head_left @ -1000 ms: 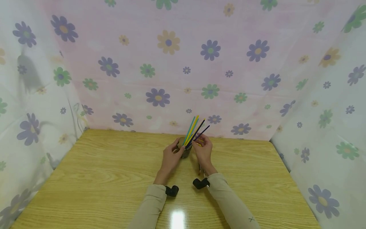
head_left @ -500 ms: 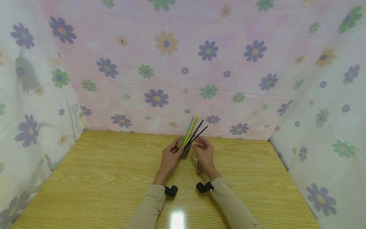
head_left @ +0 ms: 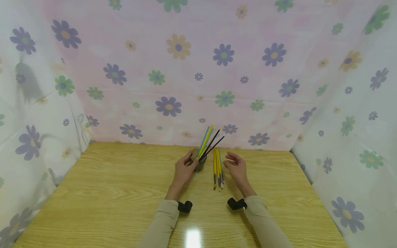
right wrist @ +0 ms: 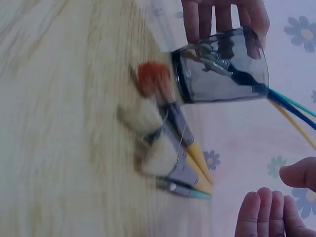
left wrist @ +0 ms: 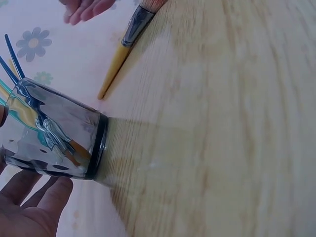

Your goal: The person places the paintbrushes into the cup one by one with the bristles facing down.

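Note:
My left hand (head_left: 183,170) holds a clear, dark-based drinking glass (head_left: 200,166) around its side; the glass (left wrist: 64,108) stands upright on the table. Several paintbrushes (head_left: 208,143) lean in it bristles down, with turquoise, yellow and dark blue handles sticking out to the right. Beside the glass lies a row of paintbrushes (head_left: 217,165), mostly yellow-handled with one green, bristles toward me. The right wrist view shows their reddish and cream bristles blurred. My right hand (head_left: 238,168) is just right of that row, fingers relaxed and holding nothing.
A wood-grain table (head_left: 108,193) spreads under both arms. Flower-printed cloth (head_left: 139,62) hangs behind it and along both sides. Each wrist carries a small black camera mount (head_left: 185,207).
My right hand has drawn back to the right from the brushes in the glass, uncovering the row of paintbrushes on the table. The left hand keeps its hold on the glass.

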The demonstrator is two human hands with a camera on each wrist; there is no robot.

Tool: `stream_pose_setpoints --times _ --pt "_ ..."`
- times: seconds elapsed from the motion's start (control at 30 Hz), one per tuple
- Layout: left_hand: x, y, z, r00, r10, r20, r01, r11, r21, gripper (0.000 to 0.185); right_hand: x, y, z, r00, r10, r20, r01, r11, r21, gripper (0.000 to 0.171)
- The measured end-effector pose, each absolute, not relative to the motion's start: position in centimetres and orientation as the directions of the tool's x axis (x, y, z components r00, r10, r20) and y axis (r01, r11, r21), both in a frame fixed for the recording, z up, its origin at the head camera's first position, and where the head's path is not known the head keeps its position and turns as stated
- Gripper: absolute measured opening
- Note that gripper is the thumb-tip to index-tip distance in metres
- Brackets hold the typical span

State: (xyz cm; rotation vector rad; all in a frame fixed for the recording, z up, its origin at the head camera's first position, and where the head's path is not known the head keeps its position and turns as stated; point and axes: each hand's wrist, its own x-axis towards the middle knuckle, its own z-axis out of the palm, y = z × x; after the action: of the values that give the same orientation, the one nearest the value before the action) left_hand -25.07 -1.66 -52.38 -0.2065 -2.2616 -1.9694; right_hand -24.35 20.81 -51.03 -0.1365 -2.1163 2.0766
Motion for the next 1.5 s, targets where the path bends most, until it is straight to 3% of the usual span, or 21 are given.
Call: stream_pose_setpoints --times 0.4,0.7,1.0,1.5 --pt "-25.0 -1.7 -52.2 -0.988 0.013 0.152 0.153 0.108 0.982 0.056 -24.2 22.0 -51.4 -0.996 0.062 -0.062 0.072 0.188 -0.979 0.048" --pt "-25.0 -1.7 -51.8 -0.99 0.023 0.137 0.139 0.1 0.985 0.055 -25.6 22.0 -50.8 -0.988 0.079 -0.131 0.145 0.21 -0.967 0.049" --pt "-25.1 -1.7 -51.8 -0.99 0.016 0.142 0.143 0.114 0.983 0.055 -27.2 22.6 -50.5 -0.973 -0.015 -0.229 0.216 0.275 -0.937 0.046" --pt "-25.2 -1.8 -51.9 -0.99 0.025 0.137 0.139 0.131 0.982 0.056 -28.1 22.2 -51.4 -0.992 0.071 -0.102 0.124 0.519 -0.846 0.029"
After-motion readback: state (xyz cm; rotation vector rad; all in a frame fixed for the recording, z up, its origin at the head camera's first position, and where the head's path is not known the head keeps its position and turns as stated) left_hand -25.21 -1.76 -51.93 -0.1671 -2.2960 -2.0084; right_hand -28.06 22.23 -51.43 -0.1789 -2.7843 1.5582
